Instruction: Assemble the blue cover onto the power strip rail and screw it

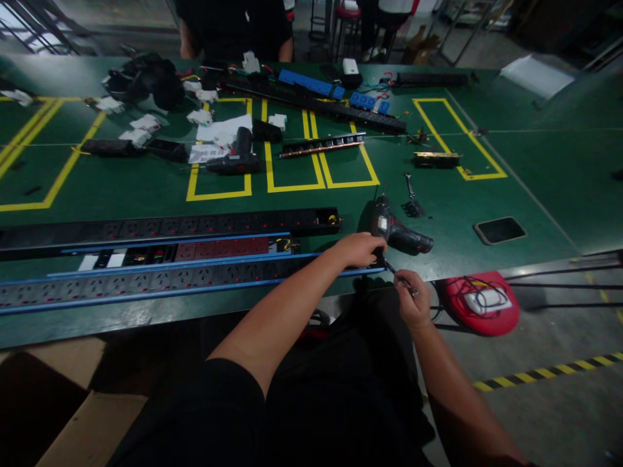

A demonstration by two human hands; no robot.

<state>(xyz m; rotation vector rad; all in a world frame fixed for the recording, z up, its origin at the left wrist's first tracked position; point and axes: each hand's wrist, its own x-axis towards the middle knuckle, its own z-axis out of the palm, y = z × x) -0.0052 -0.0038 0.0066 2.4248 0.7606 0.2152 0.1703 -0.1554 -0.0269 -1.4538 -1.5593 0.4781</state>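
Observation:
My right hand [413, 299] is closed on the handle of a thin metal tool [390, 266], whose tip points at the right end of the nearest long socket strip [180, 277]. That strip is black with blue edges and lies along the table's front edge. My left hand [363, 250] rests on the same end, its fingers curled and pressed together; what they grip is hidden. Just beyond my left hand a cordless drill [402, 235] lies on its side. Two more strips, one with dark red sockets [221, 248] and one black [195, 224], lie behind.
On the green table [452, 207] are a phone [500, 230], a wrench [409, 185], a second drill [233, 159], blue socket modules [306, 82] and brass parts [437, 159]. A person [233, 29] is across the table. A red stool [501, 318] with cables stands at the right.

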